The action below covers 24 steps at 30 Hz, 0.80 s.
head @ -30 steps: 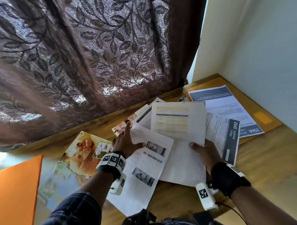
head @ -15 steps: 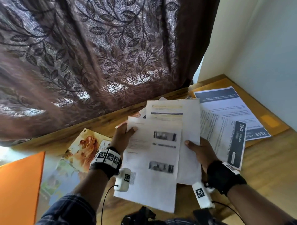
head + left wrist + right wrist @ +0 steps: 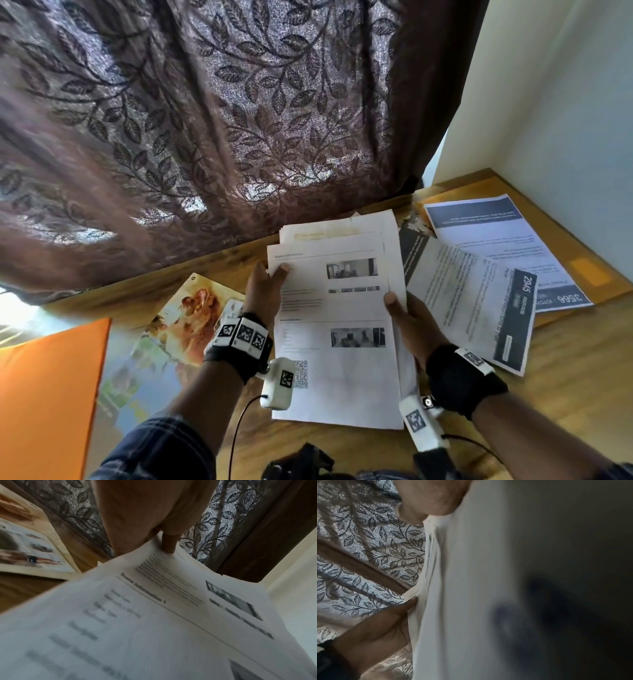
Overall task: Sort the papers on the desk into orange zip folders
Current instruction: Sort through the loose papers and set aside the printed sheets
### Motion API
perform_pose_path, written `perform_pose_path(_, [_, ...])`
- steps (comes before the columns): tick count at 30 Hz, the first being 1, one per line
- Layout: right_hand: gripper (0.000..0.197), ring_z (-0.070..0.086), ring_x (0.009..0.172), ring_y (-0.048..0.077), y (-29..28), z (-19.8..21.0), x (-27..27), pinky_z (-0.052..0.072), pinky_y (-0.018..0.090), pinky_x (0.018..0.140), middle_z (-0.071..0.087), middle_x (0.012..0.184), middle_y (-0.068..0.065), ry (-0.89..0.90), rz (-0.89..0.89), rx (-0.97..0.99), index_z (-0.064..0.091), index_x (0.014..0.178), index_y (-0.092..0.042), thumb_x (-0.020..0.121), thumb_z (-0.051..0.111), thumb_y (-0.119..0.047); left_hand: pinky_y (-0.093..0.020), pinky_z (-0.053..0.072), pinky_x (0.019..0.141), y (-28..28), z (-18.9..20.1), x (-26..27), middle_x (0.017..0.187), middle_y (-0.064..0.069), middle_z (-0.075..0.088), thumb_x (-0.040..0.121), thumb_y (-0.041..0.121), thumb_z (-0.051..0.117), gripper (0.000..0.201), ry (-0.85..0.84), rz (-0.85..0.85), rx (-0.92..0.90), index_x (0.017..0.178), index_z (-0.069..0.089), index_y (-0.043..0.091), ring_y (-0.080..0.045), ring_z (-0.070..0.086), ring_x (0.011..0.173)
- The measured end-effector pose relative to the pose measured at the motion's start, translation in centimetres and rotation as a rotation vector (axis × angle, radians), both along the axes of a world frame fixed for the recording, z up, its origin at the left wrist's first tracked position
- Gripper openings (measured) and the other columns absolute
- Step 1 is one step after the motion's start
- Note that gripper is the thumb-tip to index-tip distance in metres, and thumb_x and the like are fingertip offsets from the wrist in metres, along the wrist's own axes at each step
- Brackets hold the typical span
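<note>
- Stack of white printed sheets (image 3: 337, 329), top page bearing grey photos and a QR code, raised off the wooden worktop (image 3: 568, 370) and tilted toward the curtain; long axis running from the body toward the far edge.
- Left hand (image 3: 262, 291) pinching the far left corner of that stack, thumb on top and fingers beneath, as the left wrist view confirms.
- Right hand (image 3: 409, 318) clasping the stack's right edge about midway along, thumb on the top page, other fingers hidden behind the paper.
- Flat orange zip folder (image 3: 51, 387) lying at the near left of the worktop, well apart from the stack, nearer the left hand than the right.
- Probably a gathering and squaring step; filing not yet begun, folder mouth not visible, open or zipped impossible to tell.
- Coming move likely a swing of the stack leftward, short edge leading into the folder.
- Glossy colour poster with a dog picture (image 3: 178, 329) lying between stack and orange folder, partly under the left wrist.
- Blue-banded printed leaflets (image 3: 479, 301) fanned out to the right, just beside the right hand, one resting on a second tan-orange folder (image 3: 589, 274) in the far right corner.
- Brown leaf-patterned curtain (image 3: 205, 120) hanging behind the worktop.
</note>
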State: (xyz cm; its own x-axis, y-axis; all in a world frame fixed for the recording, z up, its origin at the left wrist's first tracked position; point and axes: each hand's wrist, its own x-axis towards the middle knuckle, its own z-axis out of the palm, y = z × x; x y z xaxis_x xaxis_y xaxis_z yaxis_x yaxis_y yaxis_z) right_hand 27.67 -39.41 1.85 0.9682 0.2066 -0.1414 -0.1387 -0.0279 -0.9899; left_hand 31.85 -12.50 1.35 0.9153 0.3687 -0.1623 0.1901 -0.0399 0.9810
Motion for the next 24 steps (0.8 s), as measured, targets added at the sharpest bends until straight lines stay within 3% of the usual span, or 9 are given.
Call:
perform_pose_path(2, [0.025,0.068,0.104,0.003,0.4,0.1,0.1,0.054,0.031,0.093,0.075,0.108,-0.009,-0.032,0.021,-0.047,0.066,0.113,-0.028,0.088,0.071,-0.031,-0.059,0.056,0.087,0.0,0.2,-0.3,0.104,-0.006,0.075,0.076,0.04,0.078,0.044,-0.008,0.06,-0.009,0.106,0.061,0.012,-0.032,0.071,0.097])
perform_pose_path(4, [0.028,0.07,0.102,0.006,0.7,0.3,0.4,0.055,0.036,0.093,0.076,0.107,-0.006,-0.043,0.037,-0.078,0.069,0.113,-0.026,0.086,0.075,-0.019,-0.06,0.057,0.085,0.0,1.3,-0.6,0.102,-0.009,0.076,0.074,0.036,0.079,0.041,-0.057,0.089,-0.052,0.102,0.064,0.011,-0.034,0.072,0.094])
perform_pose_path(7, [0.022,0.07,0.1,0.005,1.3,1.3,1.4,0.056,0.033,0.091,0.075,0.107,-0.005,-0.083,0.033,-0.084,0.07,0.11,-0.027,0.091,0.069,-0.017,-0.059,0.057,0.083,0.3,3.9,-0.9,0.101,-0.014,0.075,0.077,0.041,0.079,0.046,-0.184,0.079,-0.02,0.102,0.067,0.004,-0.038,0.071,0.094])
perform_pose_path(10, [0.014,0.071,0.098,0.009,1.8,3.0,2.6,0.058,0.026,0.08,0.076,0.101,-0.006,-0.107,0.023,-0.03,0.068,0.105,-0.029,0.095,0.063,-0.021,-0.043,0.058,0.078,0.3,6.7,-1.7,0.103,-0.008,0.074,0.087,0.033,0.074,0.029,-0.314,0.093,0.018,0.102,0.066,0.01,-0.024,0.07,0.092])
perform_pose_path(12, [0.014,0.07,0.096,0.006,1.9,4.2,3.2,0.057,0.02,0.076,0.075,0.097,-0.009,-0.152,0.029,-0.001,0.066,0.103,-0.031,0.097,0.059,-0.021,-0.039,0.058,0.075,0.0,8.2,-2.6,0.101,-0.007,0.073,0.093,0.027,0.068,0.022,-0.374,0.079,0.009,0.104,0.063,0.008,-0.019,0.068,0.088])
perform_pose_path(16, [0.018,0.07,0.101,0.013,2.0,5.1,3.9,0.059,0.03,0.084,0.074,0.106,0.001,-0.203,0.081,0.016,0.066,0.111,-0.027,0.094,0.063,-0.023,-0.041,0.06,0.079,-0.6,8.6,-4.4,0.11,-0.011,0.072,0.087,0.03,0.074,0.038,-0.455,0.026,-0.162,0.115,0.06,0.008,-0.027,0.07,0.098])
perform_pose_path(18, [0.024,0.071,0.1,0.016,1.9,4.7,3.7,0.06,0.032,0.081,0.075,0.106,0.004,-0.197,0.106,0.051,0.066,0.111,-0.026,0.089,0.069,-0.015,-0.043,0.06,0.078,-0.9,7.7,-5.4,0.11,-0.012,0.073,0.076,0.034,0.081,0.044,-0.445,-0.015,-0.184,0.112,0.063,0.015,-0.03,0.07,0.1])
perform_pose_path(21, [0.036,0.07,0.102,0.015,1.6,4.1,3.1,0.059,0.031,0.081,0.075,0.109,0.003,-0.168,0.09,0.112,0.066,0.113,-0.023,0.084,0.072,-0.002,-0.04,0.06,0.076,-1.8,6.3,-6.7,0.107,-0.01,0.075,0.07,0.029,0.082,0.036,-0.398,-0.098,-0.2,0.104,0.07,0.023,-0.028,0.072,0.098])
perform_pose_path(24, [0.04,0.07,0.104,0.02,1.5,3.2,2.7,0.059,0.036,0.086,0.074,0.11,0.008,-0.13,0.101,0.162,0.066,0.113,-0.02,0.081,0.072,0.003,-0.034,0.06,0.075,-2.2,5.3,-7.4,0.108,-0.008,0.075,0.065,0.031,0.088,0.054,-0.372,-0.133,-0.199,0.111,0.065,0.013,-0.025,0.072,0.099])
